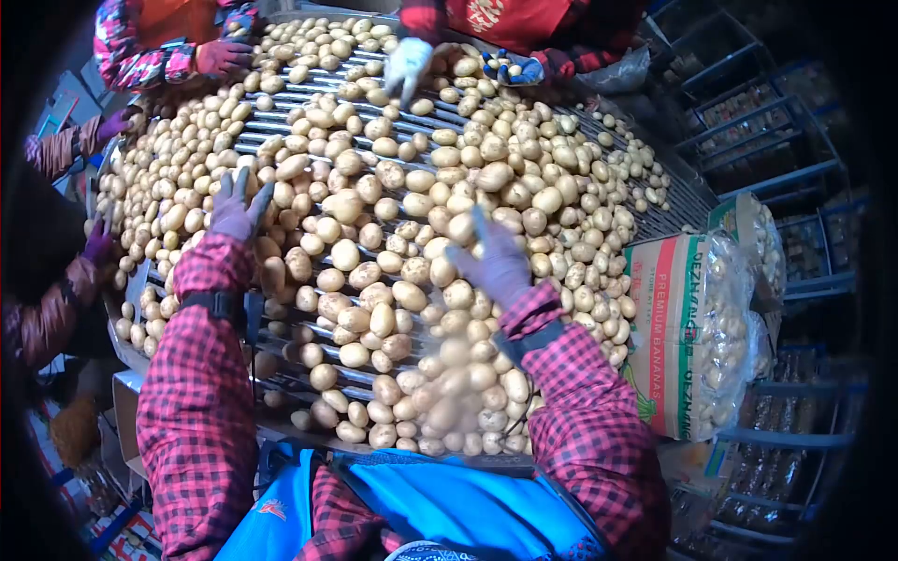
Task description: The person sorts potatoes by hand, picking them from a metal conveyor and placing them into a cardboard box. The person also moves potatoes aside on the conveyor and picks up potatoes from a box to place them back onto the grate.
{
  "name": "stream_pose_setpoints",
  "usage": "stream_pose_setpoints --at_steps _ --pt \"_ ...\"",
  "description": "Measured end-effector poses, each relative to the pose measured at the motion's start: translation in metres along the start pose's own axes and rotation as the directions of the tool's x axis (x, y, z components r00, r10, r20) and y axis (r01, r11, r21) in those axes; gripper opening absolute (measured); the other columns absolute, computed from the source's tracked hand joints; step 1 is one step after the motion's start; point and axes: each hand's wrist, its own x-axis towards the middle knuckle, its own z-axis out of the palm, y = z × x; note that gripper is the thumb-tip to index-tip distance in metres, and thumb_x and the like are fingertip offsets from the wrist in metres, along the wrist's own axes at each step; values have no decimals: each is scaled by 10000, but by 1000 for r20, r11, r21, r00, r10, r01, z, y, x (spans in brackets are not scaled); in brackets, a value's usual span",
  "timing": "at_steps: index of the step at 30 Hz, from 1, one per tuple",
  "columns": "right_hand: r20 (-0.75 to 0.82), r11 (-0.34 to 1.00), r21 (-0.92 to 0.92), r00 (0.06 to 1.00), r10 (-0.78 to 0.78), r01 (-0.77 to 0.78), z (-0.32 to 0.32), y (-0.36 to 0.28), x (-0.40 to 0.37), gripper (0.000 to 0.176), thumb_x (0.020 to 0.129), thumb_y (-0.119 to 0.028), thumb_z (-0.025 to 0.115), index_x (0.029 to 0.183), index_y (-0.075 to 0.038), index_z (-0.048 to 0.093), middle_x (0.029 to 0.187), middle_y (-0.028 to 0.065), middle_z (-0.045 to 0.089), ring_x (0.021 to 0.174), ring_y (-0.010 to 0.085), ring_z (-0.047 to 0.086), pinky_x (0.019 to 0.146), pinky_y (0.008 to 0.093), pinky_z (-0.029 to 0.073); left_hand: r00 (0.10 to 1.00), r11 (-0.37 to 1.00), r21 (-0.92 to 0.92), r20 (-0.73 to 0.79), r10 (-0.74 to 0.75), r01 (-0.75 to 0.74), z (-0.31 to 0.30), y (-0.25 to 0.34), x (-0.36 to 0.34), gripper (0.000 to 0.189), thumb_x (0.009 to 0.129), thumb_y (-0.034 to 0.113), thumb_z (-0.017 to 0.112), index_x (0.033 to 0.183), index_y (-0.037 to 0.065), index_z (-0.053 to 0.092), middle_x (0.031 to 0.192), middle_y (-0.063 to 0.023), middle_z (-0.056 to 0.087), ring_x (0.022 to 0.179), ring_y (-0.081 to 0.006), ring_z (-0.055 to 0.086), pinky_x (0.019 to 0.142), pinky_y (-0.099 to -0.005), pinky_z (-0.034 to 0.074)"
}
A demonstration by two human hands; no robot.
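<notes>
Potatoes (345, 254) in a thick layer cover a slatted metal sorting table in front of me. My left hand (238, 208), in a purple glove with grey fingertips, lies over the potatoes at the left with its fingers spread. Further right, my right hand (498, 266) reaches across the pile in a matching glove. Its thumb and a finger are apart beside a potato (461, 227), and I see no firm hold on it. Some of the right fingers are hidden behind the hand.
Bare metal slats (271, 126) show between the potatoes. Co-workers' gloved hands, a white glove (408, 67) and a purple glove (223, 58) among them, work at the far and left sides. A printed banana carton (666, 337) with bagged potatoes stands right; blue-edged shelves (800, 178) lie beyond.
</notes>
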Motion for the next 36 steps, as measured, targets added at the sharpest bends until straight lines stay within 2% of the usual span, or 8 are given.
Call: stream_pose_setpoints --at_steps 9,13,16,19,24,28,33,36 --pt "297 888 -44 855 -425 457 11 -146 -75 822 817 -580 622 1464 -136 377 1518 176 326 1392 397 281 1131 545 238 982 976 196 -139 127 -99 -27 37 -218 834 789 481 669 1469 92 384 1475 -198 380 1401 -441 265 1157 -593 165" --pt "179 669 517 696 -695 535 0 -159 -99 625 831 -351 676 1372 -97 491 1454 174 409 1336 357 411 1107 487 343 996 1000 20 83 -18 16 -55 51 -300 681 763 380 732 1357 110 537 1463 -205 396 1381 -459 283 1148 -570 203" --pt "-5 689 637 895 -445 346 14 -116 -37 492 810 -83 659 1291 -49 560 1294 176 553 1189 338 547 1072 416 405 993 992 -68 63 -104 108 -71 55 -326 655 779 323 730 1367 116 530 1455 -223 402 1371 -449 317 1144 -522 253" --pt "-237 968 -24 939 -248 249 6 -51 76 583 810 -174 714 1342 -39 516 1309 194 544 1214 335 522 1054 391 409 973 903 -370 9 -232 219 -81 60 -337 619 825 274 709 1381 84 513 1411 -214 459 1345 -389 398 1117 -454 320" --pt "-82 998 49 996 34 -30 27 17 131 738 813 -355 713 1426 -57 430 1233 253 597 1092 368 609 942 420 482 957 90 -957 265 -117 276 -104 94 -317 601 978 340 523 1473 39 362 1411 -167 475 1300 -276 467 1109 -395 346" --pt "27 789 605 988 -150 103 -5 -78 52 555 884 -210 692 1379 -32 513 1231 131 637 1109 168 579 948 307 475 838 -750 -511 536 105 421 -82 118 -298 663 970 551 464 1485 151 346 1451 -142 438 1305 -342 471 1091 -482 397" --pt "170 693 594 777 -605 410 -8 -159 -28 723 816 -334 741 1407 -24 461 1380 198 513 1293 321 481 1097 406 369 704 -929 -36 663 254 369 -40 109 -288 472 994 419 501 1385 155 508 1348 -162 547 1312 -351 467 1086 -493 404" --pt "176 790 321 786 -592 523 57 -171 -13 763 784 -328 729 1437 -84 420 1439 196 434 1309 380 423 1104 448 338 798 -820 -453 602 8 350 -28 105 -293 419 1012 227 469 1317 -60 477 1400 -232 472 1339 -323 438 1123 -437 405"
